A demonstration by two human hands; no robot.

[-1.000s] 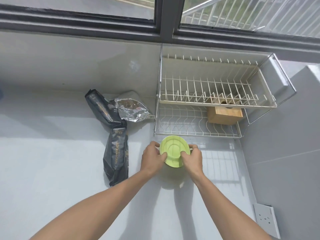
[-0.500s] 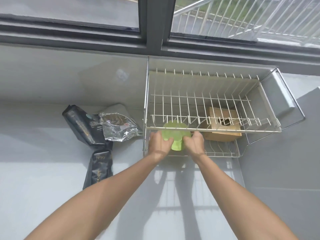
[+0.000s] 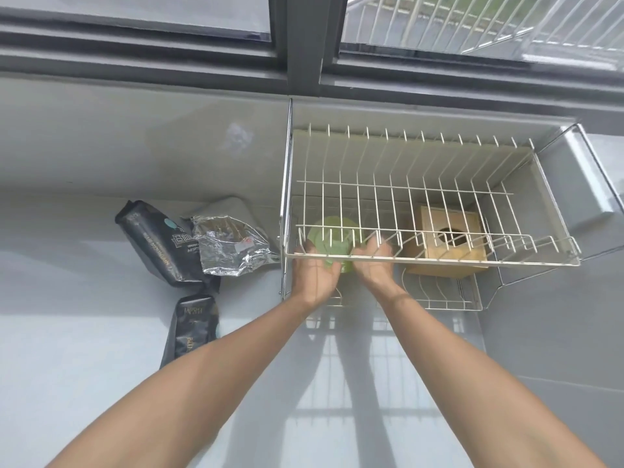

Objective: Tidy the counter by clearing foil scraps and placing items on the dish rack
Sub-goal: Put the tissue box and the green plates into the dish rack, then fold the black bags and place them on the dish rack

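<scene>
A light green bowl [image 3: 332, 236], turned bottom-up, is inside the lower tier of the two-tier wire dish rack [image 3: 439, 262], seen through the upper tier's wires. My left hand [image 3: 315, 271] grips its left side and my right hand [image 3: 373, 261] its right side; both reach under the upper tier's front rim. A crumpled silver foil bag [image 3: 229, 246] lies on the counter just left of the rack.
A wooden box with a round hole [image 3: 445, 244] sits in the rack's lower tier at the right. Two black pouches [image 3: 158, 244] [image 3: 190, 329] lie left of the foil bag. A grey wall closes the right side; a window runs along the back.
Both hands have carried the green bowl from above the counter forward into the rack's lower tier. The camera has moved closer to the rack.
</scene>
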